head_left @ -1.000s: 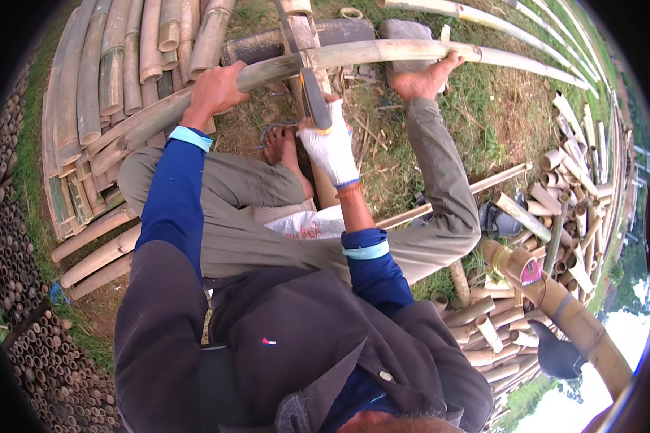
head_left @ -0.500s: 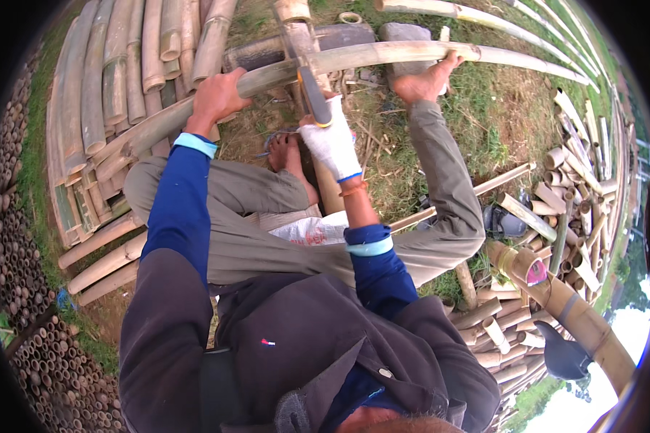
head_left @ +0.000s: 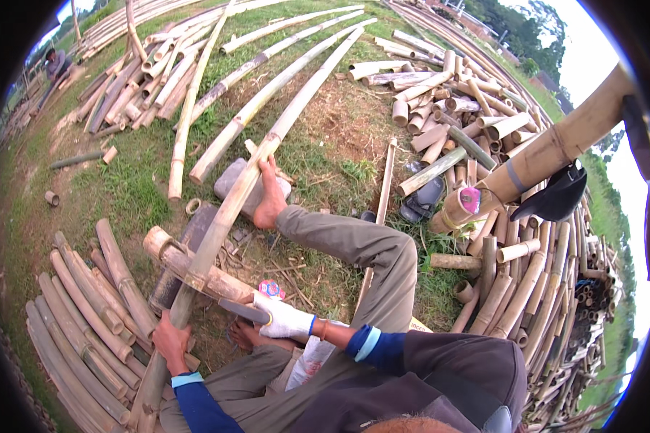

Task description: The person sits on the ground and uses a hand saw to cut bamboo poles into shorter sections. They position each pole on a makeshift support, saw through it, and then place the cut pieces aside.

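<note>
A long bamboo pole (head_left: 227,206) runs from lower left up to the far middle. My bare left hand (head_left: 172,340) is closed around its near part. In a white glove, my right hand (head_left: 285,317) grips the handsaw (head_left: 244,311) by its dark handle. The saw's thin blade points left to the pole and seems to lie across it, just over a thick bamboo log (head_left: 220,280) that crosses beneath. My bare foot (head_left: 269,198) presses on the pole beside a grey stone block (head_left: 231,180).
Cut bamboo lengths (head_left: 87,325) lie stacked at the left. Short offcuts (head_left: 440,137) are heaped at the right, near dark sandals (head_left: 422,198). A thick bamboo post (head_left: 542,159) with a dark cap-like item (head_left: 554,195) leans at the right. Another person (head_left: 56,65) sits far left.
My head view has swung, so the pole now slants steeply and more of the yard shows. My hands keep their holds on the pole and the saw.
</note>
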The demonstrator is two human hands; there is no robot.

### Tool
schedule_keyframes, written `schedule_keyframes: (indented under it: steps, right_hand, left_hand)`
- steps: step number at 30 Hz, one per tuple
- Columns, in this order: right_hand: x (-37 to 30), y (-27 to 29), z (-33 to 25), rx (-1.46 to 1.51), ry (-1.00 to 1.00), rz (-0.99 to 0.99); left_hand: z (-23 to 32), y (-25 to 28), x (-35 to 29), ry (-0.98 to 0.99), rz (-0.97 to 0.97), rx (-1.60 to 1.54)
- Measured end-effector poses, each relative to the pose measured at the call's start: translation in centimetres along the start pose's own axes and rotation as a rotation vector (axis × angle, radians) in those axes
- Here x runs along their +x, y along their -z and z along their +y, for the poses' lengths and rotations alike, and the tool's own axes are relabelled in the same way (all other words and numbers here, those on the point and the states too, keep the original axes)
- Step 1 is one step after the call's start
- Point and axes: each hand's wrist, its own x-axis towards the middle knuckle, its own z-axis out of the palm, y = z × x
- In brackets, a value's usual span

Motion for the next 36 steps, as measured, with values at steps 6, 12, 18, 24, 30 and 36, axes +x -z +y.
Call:
schedule_keyframes:
  steps: [6, 12, 18, 24, 30, 36]
  right_hand:
    - [-1.7, -4.0, 4.7, 0.309, -0.089, -0.05]
    - [0.2, -2.2, -0.6, -0.176, 0.233, 0.098]
    - [3.2, -1.8, -8.5, -0.054, 0.026, 0.125]
    - [-14.9, 5.6, -10.3, 0.023, -0.455, -0.125]
    - [-6.8, 3.3, -8.2, -0.039, -0.247, -0.071]
    - [5.3, -3.5, -3.8, -0.277, 0.046, 0.092]
  left_hand:
    - [1.7, 0.3, 3.3, -0.073, -0.121, -0.033]
    - [4.2, -1.0, 5.4, -0.013, -0.094, 0.019]
    - [4.3, -1.3, 4.0, -0.065, 0.051, 0.062]
    - [6.7, -1.9, 3.7, -0.07, -0.022, 0.017]
    - [7.9, -2.7, 4.0, -0.072, -0.019, 0.023]
    - [5.9, -0.2, 4.1, -0.046, -0.01, 0.031]
